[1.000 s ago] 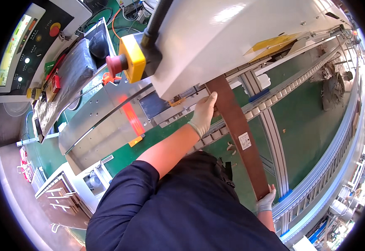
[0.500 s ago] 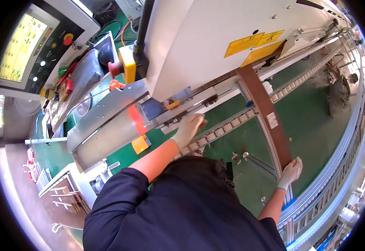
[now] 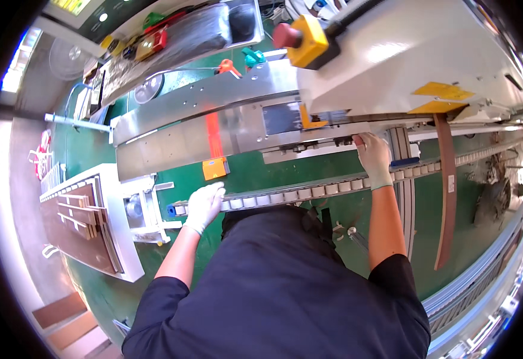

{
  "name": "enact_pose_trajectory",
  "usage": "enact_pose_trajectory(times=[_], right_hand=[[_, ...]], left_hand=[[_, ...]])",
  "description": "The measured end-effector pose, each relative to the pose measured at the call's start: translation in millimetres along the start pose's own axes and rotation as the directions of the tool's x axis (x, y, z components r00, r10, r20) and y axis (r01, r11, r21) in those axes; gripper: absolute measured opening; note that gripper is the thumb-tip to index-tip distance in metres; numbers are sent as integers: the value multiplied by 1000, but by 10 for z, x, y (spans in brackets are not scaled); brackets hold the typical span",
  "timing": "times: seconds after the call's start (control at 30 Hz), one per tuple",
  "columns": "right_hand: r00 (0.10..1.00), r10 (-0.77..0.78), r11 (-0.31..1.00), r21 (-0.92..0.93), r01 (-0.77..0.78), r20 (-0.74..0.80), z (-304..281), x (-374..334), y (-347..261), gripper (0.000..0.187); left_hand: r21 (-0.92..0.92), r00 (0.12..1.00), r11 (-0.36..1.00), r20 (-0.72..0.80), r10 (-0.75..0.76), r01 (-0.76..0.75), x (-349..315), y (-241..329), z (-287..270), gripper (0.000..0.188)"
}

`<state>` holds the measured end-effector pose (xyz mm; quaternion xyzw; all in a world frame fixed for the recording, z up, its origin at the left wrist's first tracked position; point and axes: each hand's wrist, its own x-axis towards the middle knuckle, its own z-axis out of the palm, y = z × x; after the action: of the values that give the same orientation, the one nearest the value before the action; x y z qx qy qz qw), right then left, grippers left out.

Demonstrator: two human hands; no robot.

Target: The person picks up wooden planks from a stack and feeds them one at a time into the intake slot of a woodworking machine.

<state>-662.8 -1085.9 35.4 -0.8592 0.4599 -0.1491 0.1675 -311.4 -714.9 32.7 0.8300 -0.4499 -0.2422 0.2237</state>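
My left hand (image 3: 205,207), in a pale glove, is above the left end of the narrow roller rail (image 3: 309,192). Its fingers are loosely stretched, with nothing seen in them. Gloved the same way, my right hand (image 3: 374,158) reaches across that rail, its fingertips at the front edge of the metal machine bed (image 3: 243,128). I see nothing held there, though the fingertips are partly hidden. To its right a long brown board (image 3: 446,197) with a white label lies across the rail. The board's far end is at the white machine housing (image 3: 387,66); neither hand touches it.
A red button on a yellow box (image 3: 303,40) juts out above the bed. An orange block (image 3: 215,169) sits at the bed's front edge under a red light band. Brown panels (image 3: 85,221) are stacked on a cart at left. A blue-grey conveyor frame (image 3: 483,281) runs along the right.
My right hand has let go of the brown board and come to the bed's edge. My left hand has drawn back from the bed toward the left. The view has turned left.
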Motion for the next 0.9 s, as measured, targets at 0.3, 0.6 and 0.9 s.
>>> enact_pose_trajectory(times=[0.3, 0.6, 0.9], right_hand=[[997, -53, 988, -142, 61, 56, 427, -3, -627, 21], [948, -295, 939, 221, 265, 116, 1262, -586, -2738, 23], [927, -351, 936, 70, 344, 130, 1582, -1250, -3768, 21]], left_hand=[[280, 949, 953, -252, 189, -116, -128, -300, -115, 26], [-44, 881, 899, 186, 436, -435, -54, -763, -542, 31], [414, 868, 783, -391, -307, 464, -804, -3261, -2161, 25]])
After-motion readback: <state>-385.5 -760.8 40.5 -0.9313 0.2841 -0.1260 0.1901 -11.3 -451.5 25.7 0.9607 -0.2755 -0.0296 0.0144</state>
